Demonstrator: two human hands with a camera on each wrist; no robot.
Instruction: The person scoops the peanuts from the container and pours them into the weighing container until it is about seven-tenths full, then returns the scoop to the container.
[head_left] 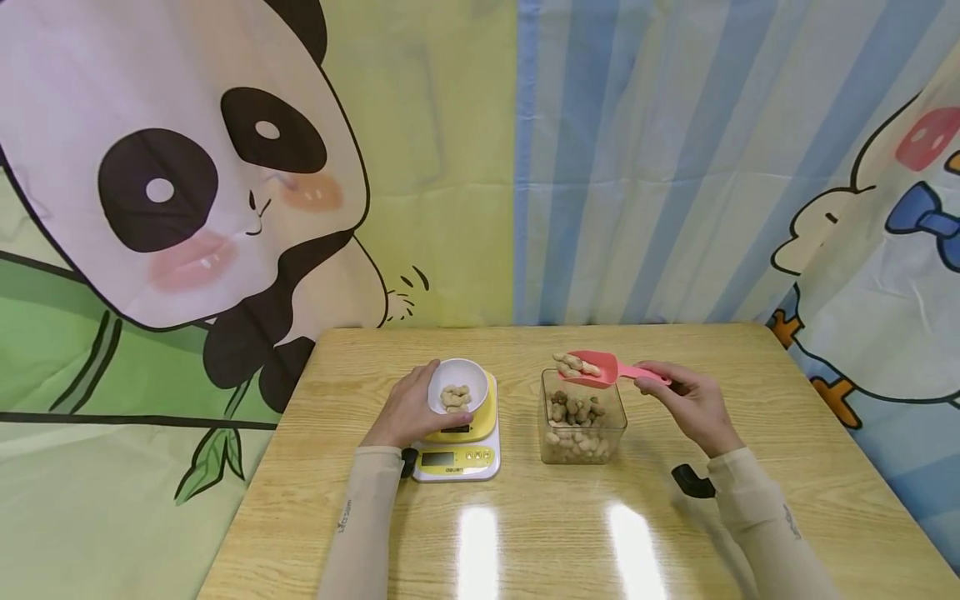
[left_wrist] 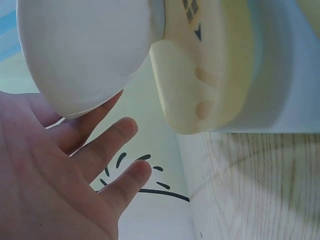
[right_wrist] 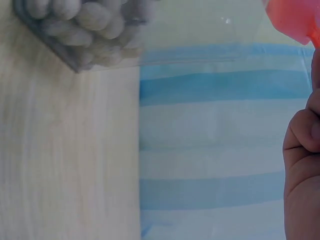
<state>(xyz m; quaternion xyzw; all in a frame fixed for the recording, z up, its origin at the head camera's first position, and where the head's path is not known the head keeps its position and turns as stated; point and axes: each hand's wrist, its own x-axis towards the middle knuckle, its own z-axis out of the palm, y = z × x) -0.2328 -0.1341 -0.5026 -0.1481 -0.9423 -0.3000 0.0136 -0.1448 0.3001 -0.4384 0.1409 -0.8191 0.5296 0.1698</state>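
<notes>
My left hand (head_left: 411, 407) holds a white bowl (head_left: 474, 372) at its side, thumb at the near rim. Several peanuts (head_left: 454, 398) lie inside the bowl. It is over the yellow plate of a kitchen scale (head_left: 483, 475); in the left wrist view, the bowl's base (left_wrist: 157, 20) meets that plate. My right hand (head_left: 693, 407) grips the handle of a pink scoop (head_left: 609, 368), which carries a few peanuts (head_left: 573, 365). The scoop is raised above a clear plastic container (head_left: 621, 446) that has many peanuts (head_left: 577, 437) in it.
Everything stands on a wooden table (head_left: 525, 533), the container to the right of the scale. Behind the table hangs a cartoon-printed curtain (head_left: 450, 167). A dark strap end (head_left: 693, 481) sticks out beside the right wrist.
</notes>
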